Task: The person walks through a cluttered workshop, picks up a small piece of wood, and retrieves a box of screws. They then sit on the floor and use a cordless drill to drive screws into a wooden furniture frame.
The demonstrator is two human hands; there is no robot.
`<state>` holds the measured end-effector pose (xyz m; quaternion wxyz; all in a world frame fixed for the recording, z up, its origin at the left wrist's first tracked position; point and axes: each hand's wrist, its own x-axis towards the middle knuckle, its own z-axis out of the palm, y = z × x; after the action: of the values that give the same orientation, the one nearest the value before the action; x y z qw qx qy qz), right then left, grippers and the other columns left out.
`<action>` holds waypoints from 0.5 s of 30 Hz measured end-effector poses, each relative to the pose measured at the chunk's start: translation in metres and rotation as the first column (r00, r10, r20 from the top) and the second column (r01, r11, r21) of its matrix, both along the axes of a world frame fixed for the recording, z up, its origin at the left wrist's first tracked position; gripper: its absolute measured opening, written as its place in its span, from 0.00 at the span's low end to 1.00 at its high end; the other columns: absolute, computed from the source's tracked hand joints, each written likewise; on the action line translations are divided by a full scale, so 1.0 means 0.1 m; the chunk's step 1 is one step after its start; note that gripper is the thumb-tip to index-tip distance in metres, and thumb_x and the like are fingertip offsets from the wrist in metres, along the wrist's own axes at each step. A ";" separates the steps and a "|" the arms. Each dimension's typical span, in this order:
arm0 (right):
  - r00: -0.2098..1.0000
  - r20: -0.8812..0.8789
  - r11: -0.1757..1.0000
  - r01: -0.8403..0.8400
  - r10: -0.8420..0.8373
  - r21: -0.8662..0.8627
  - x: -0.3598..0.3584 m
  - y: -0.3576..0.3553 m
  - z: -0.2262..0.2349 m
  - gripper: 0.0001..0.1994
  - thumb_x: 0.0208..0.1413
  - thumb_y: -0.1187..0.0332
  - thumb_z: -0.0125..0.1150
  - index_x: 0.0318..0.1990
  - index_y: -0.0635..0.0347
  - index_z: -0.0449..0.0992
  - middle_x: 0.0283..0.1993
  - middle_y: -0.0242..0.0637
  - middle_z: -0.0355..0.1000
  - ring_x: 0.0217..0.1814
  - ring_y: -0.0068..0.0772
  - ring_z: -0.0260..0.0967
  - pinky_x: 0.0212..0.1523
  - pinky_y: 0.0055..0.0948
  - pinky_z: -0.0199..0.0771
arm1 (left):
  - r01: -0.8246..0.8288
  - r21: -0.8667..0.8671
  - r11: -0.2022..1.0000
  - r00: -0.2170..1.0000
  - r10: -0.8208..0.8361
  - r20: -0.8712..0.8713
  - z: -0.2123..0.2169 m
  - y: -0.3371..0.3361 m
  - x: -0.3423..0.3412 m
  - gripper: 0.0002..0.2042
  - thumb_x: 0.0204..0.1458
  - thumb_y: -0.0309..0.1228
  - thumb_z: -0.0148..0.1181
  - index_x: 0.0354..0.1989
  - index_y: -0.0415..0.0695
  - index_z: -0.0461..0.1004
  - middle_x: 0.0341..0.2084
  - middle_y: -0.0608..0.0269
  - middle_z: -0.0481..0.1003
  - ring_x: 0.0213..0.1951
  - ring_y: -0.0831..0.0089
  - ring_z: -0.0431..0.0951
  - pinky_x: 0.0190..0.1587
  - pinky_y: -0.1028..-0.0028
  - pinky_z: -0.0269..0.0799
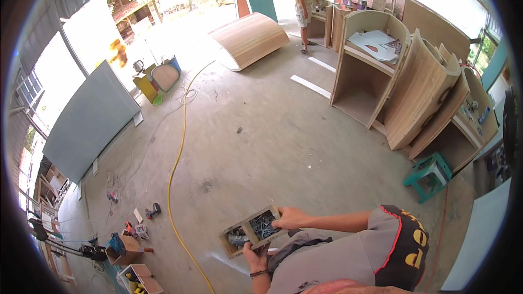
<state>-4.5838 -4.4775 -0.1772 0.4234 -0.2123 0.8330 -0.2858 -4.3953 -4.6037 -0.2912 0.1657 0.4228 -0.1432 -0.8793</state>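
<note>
Both hands hold a small wooden tray box low in the head view. It has compartments: one with bluish screws, one with dark metal bits. My left hand, wearing a dark wristband, grips the box's near edge from below. My right hand clasps its right end, the forearm reaching in from a grey sleeve with black and red trim.
A yellow cable snakes over the concrete floor. Power tools and small boxes lie at the lower left. A grey board leans at left. Plywood cabinets, a green stool, a curved panel and a standing person are beyond.
</note>
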 end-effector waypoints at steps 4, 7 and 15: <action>0.989 -0.105 0.995 -0.102 0.101 0.001 0.01 -1.37 -0.25 0.29 0.39 0.50 0.60 0.46 0.64 0.74 0.34 0.48 0.77 0.37 0.46 0.76 0.42 0.38 0.74 | -0.126 0.012 0.992 0.992 0.125 0.030 -0.12 -1.14 0.01 0.19 0.49 0.35 0.43 0.43 0.34 0.71 0.40 0.47 0.74 0.42 0.53 0.75 0.48 0.47 0.74; 0.995 0.024 0.995 -0.095 0.095 -0.006 0.22 -2.44 -0.25 0.31 0.40 0.51 0.60 0.50 0.64 0.72 0.37 0.53 0.76 0.41 0.50 0.75 0.43 0.40 0.74 | -0.105 -0.003 0.994 0.994 0.105 0.033 -0.38 -2.28 0.26 0.20 0.49 0.35 0.43 0.43 0.33 0.70 0.40 0.47 0.74 0.41 0.52 0.76 0.46 0.48 0.76; 0.990 -0.009 0.990 0.138 -0.138 0.017 0.96 -4.67 -0.38 0.33 0.40 0.50 0.60 0.51 0.64 0.71 0.41 0.55 0.76 0.45 0.55 0.73 0.47 0.42 0.72 | 0.069 0.037 0.997 0.995 -0.071 0.073 -0.22 -4.85 0.77 0.20 0.47 0.34 0.43 0.44 0.31 0.68 0.40 0.43 0.72 0.41 0.49 0.76 0.44 0.48 0.78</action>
<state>-4.4883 -4.9446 -0.2152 0.4014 -0.1515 0.8498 -0.3062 -4.3183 -5.0890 -0.3136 0.1221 0.4529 -0.1489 -0.8706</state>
